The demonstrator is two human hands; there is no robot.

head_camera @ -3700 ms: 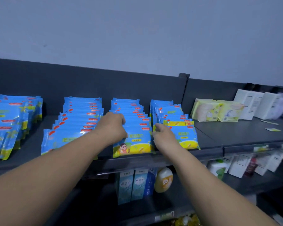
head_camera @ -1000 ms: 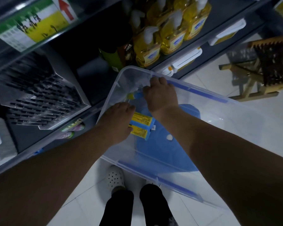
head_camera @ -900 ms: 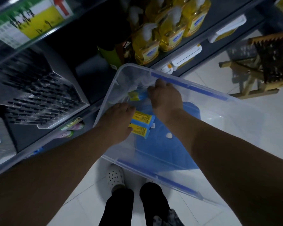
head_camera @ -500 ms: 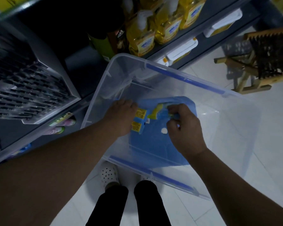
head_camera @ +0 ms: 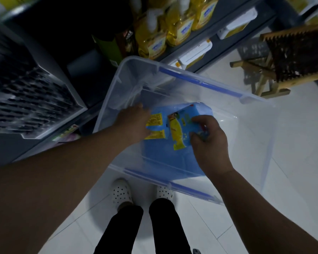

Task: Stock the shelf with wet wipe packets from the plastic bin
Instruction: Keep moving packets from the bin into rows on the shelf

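Note:
A clear plastic bin (head_camera: 200,83) with blue clip edges stands on the floor by my feet, with a blue sheet (head_camera: 165,156) under its floor. Inside it, my left hand (head_camera: 132,123) holds a small stack of blue and yellow wet wipe packets (head_camera: 155,128). My right hand (head_camera: 209,142) grips one more wet wipe packet (head_camera: 182,129), face up, right beside the stack. The shelf with the wipes rows is out of view.
A dark shelf unit runs along the left and top, holding yellow spray bottles (head_camera: 165,30) and a perforated grey metal rack (head_camera: 31,96). A wooden stand (head_camera: 290,57) sits at the far right. White tiled floor (head_camera: 292,162) lies around the bin; my white shoes (head_camera: 121,193) are below it.
My gaze dropped from the shelf to the bin. My right hand picked a packet from the bin's far end and brought it beside the stack in my left hand.

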